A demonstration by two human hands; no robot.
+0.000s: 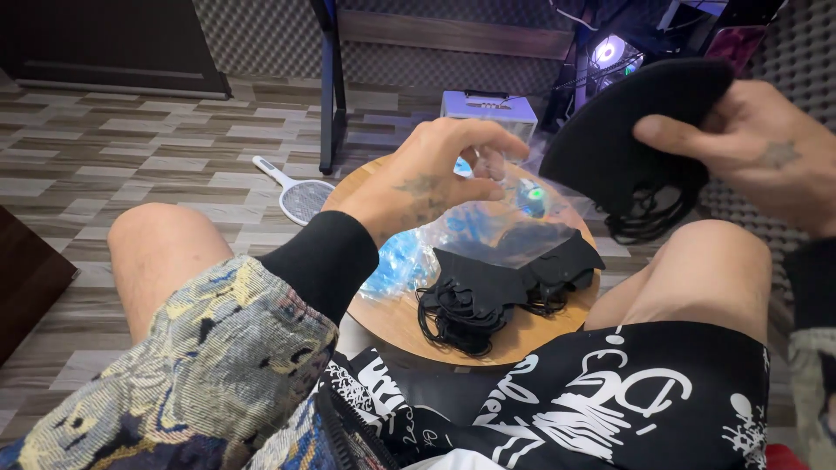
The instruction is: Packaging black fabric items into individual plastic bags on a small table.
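Patterned sleeve (200, 365) seen nearest, low in view. Left hand (435, 174) – grip pinched on clear plastic bag (514, 218) above round wooden surface (392, 322). Right hand (758, 148) – grip clamped on black mask (627, 130), held raised at right. More black masks (488, 292) piled on surface.

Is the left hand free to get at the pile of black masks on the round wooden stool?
Probably not yet: the left hand is pinching a clear plastic bag that hangs over the black masks.
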